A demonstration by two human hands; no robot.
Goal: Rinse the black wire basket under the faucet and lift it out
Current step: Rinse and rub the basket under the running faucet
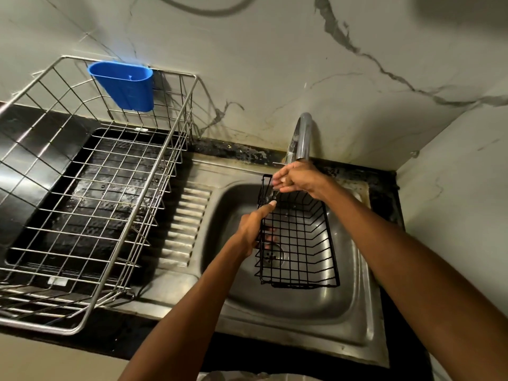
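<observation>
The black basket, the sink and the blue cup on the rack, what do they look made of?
Black basket: thin metal wire, apparently black-coated, given its matte grid. Sink: likely stainless steel, dull brushed grey sheen. Blue cup: probably plastic, uniform colour with smooth moulded walls.

The wire basket (pixel 298 240) in the steel-grey sink (pixel 288 306) is black, a grid of squares. Left of the sink, the dish rack (pixel 90 193) is silver wire in a wider grid, over a black tray. A bright blue plastic cup (pixel 123 83) hangs on the rack's far rim. Behind the sink, the wall (pixel 302 50) is pale marble with grey veins.
</observation>
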